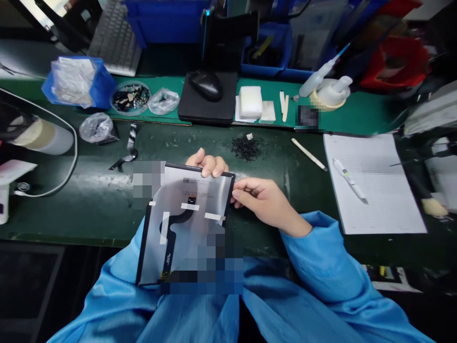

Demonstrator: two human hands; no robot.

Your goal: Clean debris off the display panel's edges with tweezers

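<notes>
I hold a flat grey display panel (185, 224) tilted up over my lap, its back toward me, with a black flex cable and white tape strips on it. My left hand (209, 164) reaches from behind and curls its fingers over the panel's top edge. My right hand (260, 200) is closed at the panel's upper right corner, fingertips pinched against the edge. Both sleeves are blue.
A pile of black scraps (247, 146) lies on the green bench just beyond the panel. A notepad (371, 186) with a pen (349, 180) lies right. A mouse (206, 85) on a black pad, a white block (250, 102), a dish of parts (130, 97) and blue bins stand behind.
</notes>
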